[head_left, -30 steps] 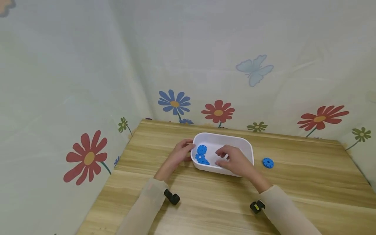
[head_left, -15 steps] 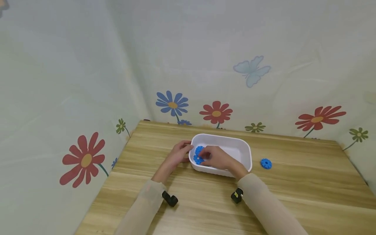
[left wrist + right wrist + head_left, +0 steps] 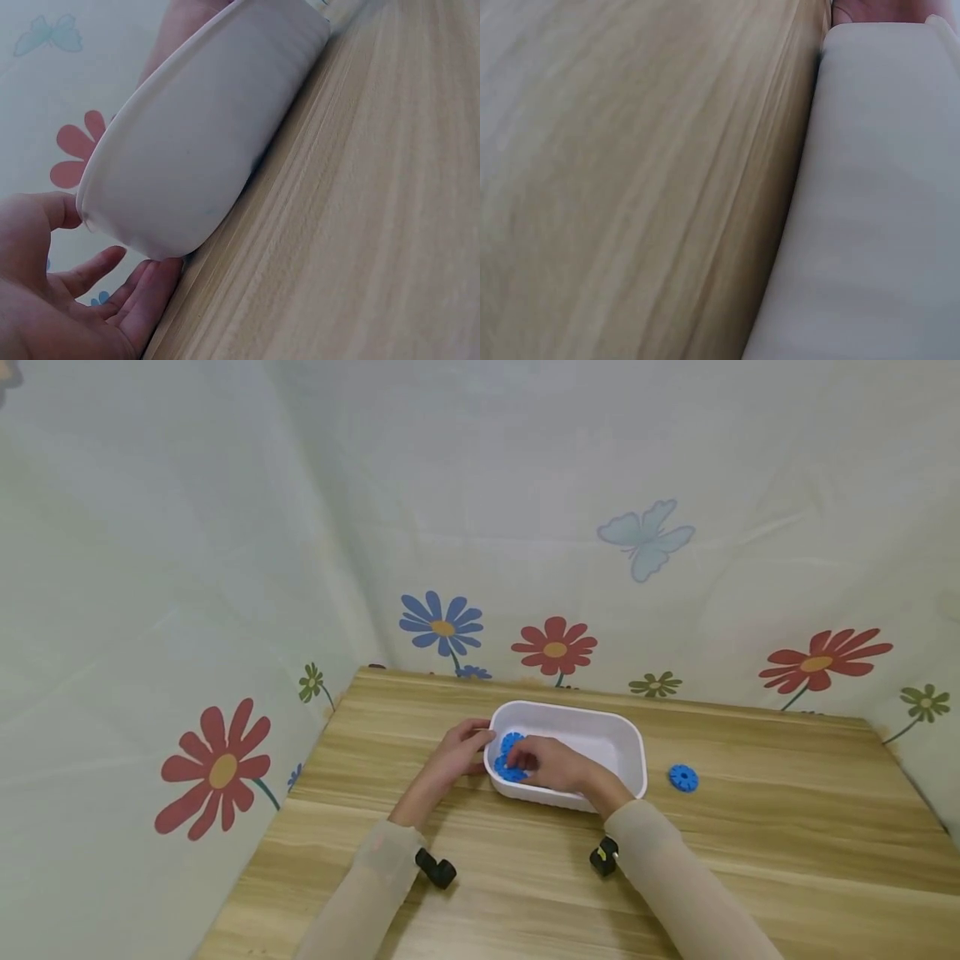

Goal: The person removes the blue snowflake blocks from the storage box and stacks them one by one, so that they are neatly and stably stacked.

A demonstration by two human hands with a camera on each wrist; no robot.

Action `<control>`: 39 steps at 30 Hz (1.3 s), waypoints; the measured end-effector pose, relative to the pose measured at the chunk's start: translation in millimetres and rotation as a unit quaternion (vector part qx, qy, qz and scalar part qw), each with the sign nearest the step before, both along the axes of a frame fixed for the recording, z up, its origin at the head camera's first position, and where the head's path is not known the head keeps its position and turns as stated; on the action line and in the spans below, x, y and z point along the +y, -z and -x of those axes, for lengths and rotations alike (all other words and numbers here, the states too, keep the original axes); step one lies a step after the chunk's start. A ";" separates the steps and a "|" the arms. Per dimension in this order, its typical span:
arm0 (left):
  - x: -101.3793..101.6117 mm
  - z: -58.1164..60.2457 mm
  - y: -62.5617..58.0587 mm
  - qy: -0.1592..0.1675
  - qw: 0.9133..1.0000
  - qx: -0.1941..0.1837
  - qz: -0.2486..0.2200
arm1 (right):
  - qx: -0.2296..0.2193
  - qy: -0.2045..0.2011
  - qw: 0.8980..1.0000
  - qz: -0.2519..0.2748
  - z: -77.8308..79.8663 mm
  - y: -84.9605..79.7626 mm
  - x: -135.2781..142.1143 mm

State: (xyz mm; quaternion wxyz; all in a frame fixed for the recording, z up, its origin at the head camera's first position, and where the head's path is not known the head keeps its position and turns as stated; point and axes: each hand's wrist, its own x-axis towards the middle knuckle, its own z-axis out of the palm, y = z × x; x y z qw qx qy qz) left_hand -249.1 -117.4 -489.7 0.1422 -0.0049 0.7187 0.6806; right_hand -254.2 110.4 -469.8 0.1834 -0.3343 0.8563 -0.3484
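Note:
A white oblong plastic bin [image 3: 600, 731] stands on the table with several blue notched snowflake discs [image 3: 512, 742] at its left end. My left hand [image 3: 452, 757] touches that end from outside. In the left wrist view one digit of my left hand [image 3: 75, 285] meets the rim, and other fingertips rest low against the outer wall. My right hand [image 3: 558, 766] reaches into the bin, fingers bent down over the discs and partly covering them; I cannot tell whether it pinches one. In the right wrist view the bin's outer wall [image 3: 870, 195] hides my right hand.
One loose blue disc [image 3: 683, 778] lies on the wooden table [image 3: 787, 827] to the right of the bin. Behind the table hangs a pale cloth [image 3: 480, 485] printed with flowers and a butterfly. Black wrist cameras sit under both sleeves.
My right hand has moved left inside the bin, from its middle to over the discs, and has stayed nearly still there for the last half second. My left hand keeps its place.

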 end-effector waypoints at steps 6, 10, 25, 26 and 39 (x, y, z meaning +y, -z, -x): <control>0.1 -1.6 -1.6 0.000 1.000 0.001 -0.007 | 0.012 0.007 1.000 0.002 -1.3 -1.1 -0.8; -0.4 -2.1 -0.7 0.000 1.000 0.003 -0.007 | 0.029 0.016 0.999 0.008 -0.3 1.9 -2.4; -2.4 -0.4 3.1 0.004 1.000 0.003 -0.006 | 0.052 0.031 0.998 -0.008 -0.5 1.9 -4.2; -2.6 -0.3 3.2 0.004 1.000 0.003 -0.005 | 0.052 0.033 0.998 -0.009 -0.6 1.5 -4.3; -2.6 1.6 5.9 0.006 1.000 0.006 -0.004 | 0.067 0.060 0.996 -0.028 -2.1 3.2 -6.0</control>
